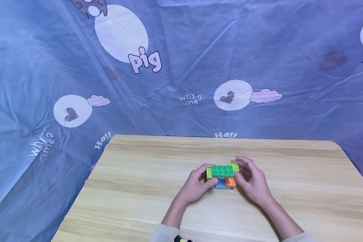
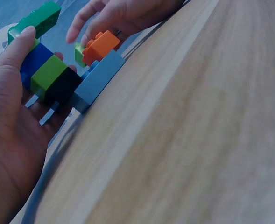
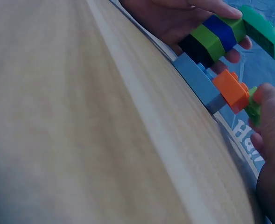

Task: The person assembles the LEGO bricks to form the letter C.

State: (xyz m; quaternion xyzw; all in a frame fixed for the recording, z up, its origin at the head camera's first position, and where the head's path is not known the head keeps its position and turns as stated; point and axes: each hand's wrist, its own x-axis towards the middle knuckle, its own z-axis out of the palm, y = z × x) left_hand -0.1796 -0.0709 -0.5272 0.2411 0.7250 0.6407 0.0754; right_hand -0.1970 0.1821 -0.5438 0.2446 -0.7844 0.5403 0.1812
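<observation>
Stacked toy building bricks stand together on the table. My left hand (image 1: 196, 184) grips the left stack, thumb in front and fingers behind. That stack has a black brick (image 2: 65, 88) low down, then lime, dark blue (image 3: 222, 32) and lime. A long green brick (image 1: 223, 171) lies across its top, reaching right. Below, an orange brick (image 3: 230, 91) sits on a light blue brick (image 2: 100, 79). My right hand (image 1: 254, 181) has thumb and fingers bent around a small lime brick (image 1: 236, 166) beyond the orange one, which partly hides it.
The bricks stand on a pale wood-grain table (image 1: 133, 181) with rounded far corners. Behind its far edge hangs a blue printed cloth (image 1: 175, 43). A black and lime patterned item (image 1: 181, 239) shows by the left sleeve at the bottom edge.
</observation>
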